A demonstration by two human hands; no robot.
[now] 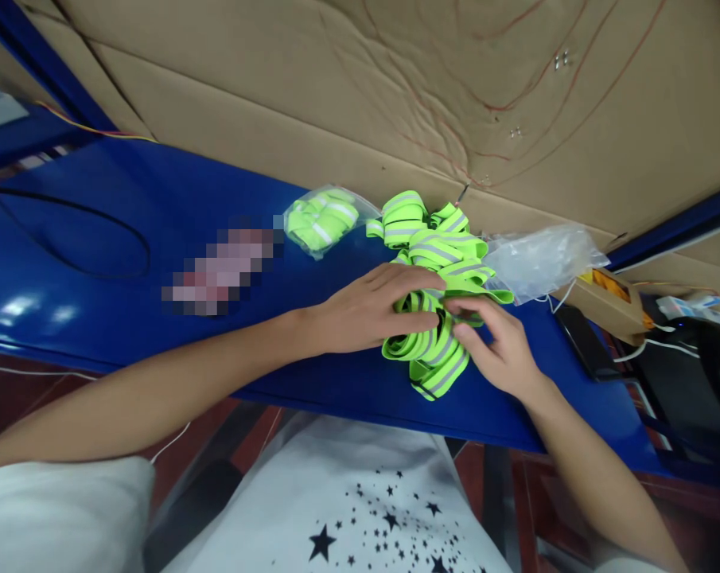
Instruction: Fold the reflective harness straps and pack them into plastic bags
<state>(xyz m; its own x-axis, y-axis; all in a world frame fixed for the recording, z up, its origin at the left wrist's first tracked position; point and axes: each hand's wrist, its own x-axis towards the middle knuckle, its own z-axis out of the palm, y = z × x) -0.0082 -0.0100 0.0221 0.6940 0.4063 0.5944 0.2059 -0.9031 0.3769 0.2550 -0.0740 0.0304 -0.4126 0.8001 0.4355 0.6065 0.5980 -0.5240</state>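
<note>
On the long blue table [126, 263] below the big cardboard wall [336, 95] lies a heap of bright green bands with grey stripes [437, 263], and the left hand [368, 309] and right hand [500, 346] both pinch one looped band [431, 350] at the heap's near edge.

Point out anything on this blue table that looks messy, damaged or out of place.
Nothing looks damaged or spilled. The neon green reflective bands lie in a loose, tangled heap rather than sorted, with the left hand and right hand on them. An empty clear bag lies crumpled beside the heap; one bagged bundle sits apart.
</note>
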